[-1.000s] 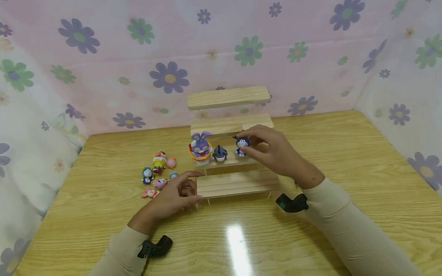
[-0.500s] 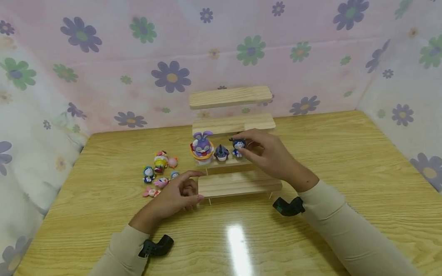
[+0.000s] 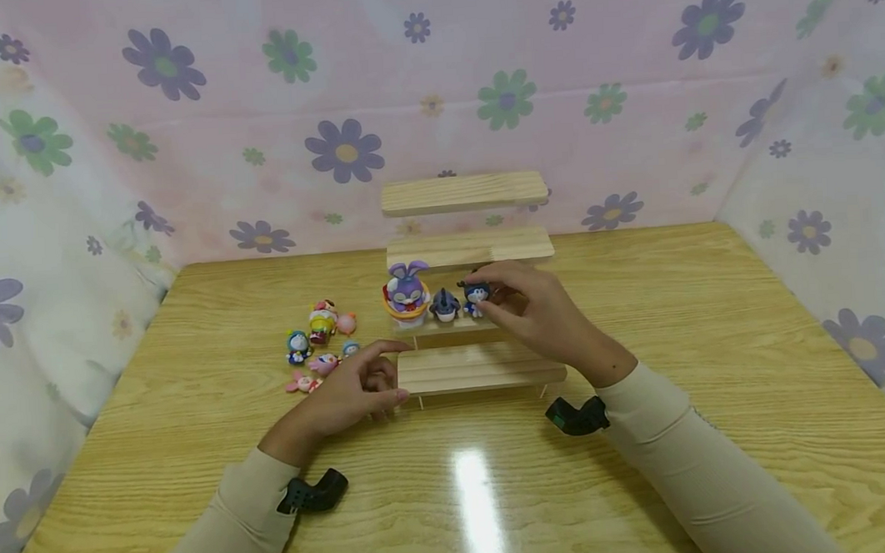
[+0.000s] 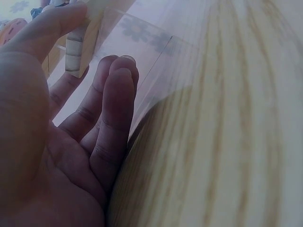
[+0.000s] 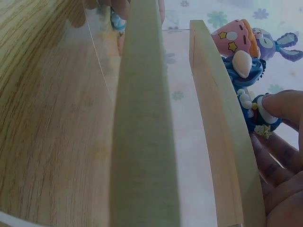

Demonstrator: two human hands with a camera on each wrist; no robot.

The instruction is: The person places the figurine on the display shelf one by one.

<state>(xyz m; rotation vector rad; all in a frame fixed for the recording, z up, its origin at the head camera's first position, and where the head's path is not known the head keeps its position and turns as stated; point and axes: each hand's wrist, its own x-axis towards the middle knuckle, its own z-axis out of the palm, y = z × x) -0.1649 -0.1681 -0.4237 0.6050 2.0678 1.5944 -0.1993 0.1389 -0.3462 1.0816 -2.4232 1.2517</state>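
Observation:
My right hand (image 3: 537,301) pinches a small blue and white cat figurine (image 3: 477,296) between thumb and fingers. The figurine is at the second tier of a wooden stepped display shelf (image 3: 481,375); in the right wrist view its base (image 5: 245,106) is against the board. Close to its left sits a dark blue-grey figurine (image 3: 444,305), then a purple rabbit figurine (image 3: 407,291) in an orange-rimmed cup. My left hand (image 3: 351,392) holds the left end of the lowest board, thumb in front and index finger behind.
Left of the shelf several small figurines lie or stand on the table, among them a yellow-clothed one (image 3: 323,320), a blue one (image 3: 298,347) and a pink one (image 3: 303,382). Two higher boards (image 3: 464,192) rise behind. Flowered cloth (image 3: 346,152) surrounds the table.
My right hand has moved a little left and down with the cat figurine, bringing it closer to the blue-grey figurine. My left hand keeps its place at the shelf's end.

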